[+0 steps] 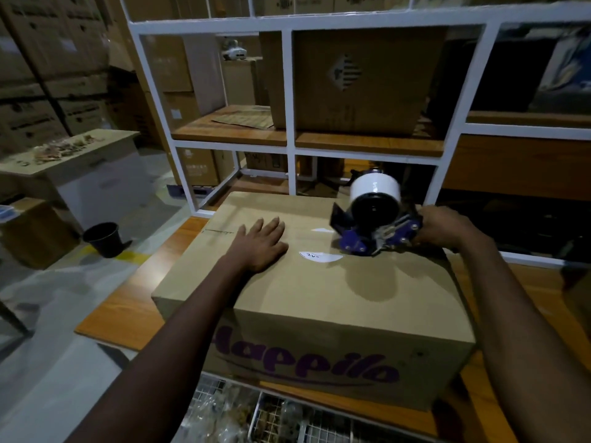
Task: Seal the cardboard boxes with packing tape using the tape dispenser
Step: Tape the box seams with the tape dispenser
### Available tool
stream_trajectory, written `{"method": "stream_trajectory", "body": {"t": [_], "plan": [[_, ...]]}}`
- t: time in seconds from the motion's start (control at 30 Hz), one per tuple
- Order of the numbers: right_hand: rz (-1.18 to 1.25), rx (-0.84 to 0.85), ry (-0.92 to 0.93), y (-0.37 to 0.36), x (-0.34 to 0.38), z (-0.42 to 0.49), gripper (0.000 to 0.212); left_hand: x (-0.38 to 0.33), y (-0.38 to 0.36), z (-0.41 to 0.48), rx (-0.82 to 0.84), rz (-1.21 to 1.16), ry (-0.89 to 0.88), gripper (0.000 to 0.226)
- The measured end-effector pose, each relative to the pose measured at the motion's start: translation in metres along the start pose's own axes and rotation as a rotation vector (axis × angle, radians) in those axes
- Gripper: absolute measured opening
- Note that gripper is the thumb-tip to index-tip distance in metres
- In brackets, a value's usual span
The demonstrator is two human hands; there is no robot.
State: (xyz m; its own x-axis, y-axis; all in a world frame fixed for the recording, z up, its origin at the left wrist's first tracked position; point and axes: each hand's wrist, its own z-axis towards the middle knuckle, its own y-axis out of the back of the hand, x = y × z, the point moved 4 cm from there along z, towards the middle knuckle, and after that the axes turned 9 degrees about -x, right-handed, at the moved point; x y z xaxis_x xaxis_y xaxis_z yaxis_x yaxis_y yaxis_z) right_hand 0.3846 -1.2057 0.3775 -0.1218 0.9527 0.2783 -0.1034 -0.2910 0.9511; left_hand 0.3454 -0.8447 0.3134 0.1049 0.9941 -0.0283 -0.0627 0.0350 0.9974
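While my left hand [260, 244] lies flat and open on the box [307, 282], pinning the flaps, my right hand [443, 227] is clenched round the handle of the dispenser [375, 225]. It sits on the lid near the right end, roll [374, 187] up top, mouth facing left toward my other hand. The box is on the wooden table [128, 302], dead centre in front of me. Looks to me like the taping stroke is just starting at the seam. Next I'd guess: press the tape end down hard, then drag straight along the seam, keeping the flaps flush.
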Motion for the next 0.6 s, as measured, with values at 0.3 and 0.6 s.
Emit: {"method": "stream_trajectory", "body": {"t": [0.3, 0.6], "plan": [[0.234, -0.008, -0.171, -0.005, -0.052, -0.026, 0.017, 0.003, -0.004, 0.003, 0.002, -0.025, -0.032, 0.079], [0.176, -0.083, -0.186, -0.010, -0.036, -0.040, 0.029, 0.022, -0.003, 0.012, 0.044, -0.010, -0.136, 0.141]]}}
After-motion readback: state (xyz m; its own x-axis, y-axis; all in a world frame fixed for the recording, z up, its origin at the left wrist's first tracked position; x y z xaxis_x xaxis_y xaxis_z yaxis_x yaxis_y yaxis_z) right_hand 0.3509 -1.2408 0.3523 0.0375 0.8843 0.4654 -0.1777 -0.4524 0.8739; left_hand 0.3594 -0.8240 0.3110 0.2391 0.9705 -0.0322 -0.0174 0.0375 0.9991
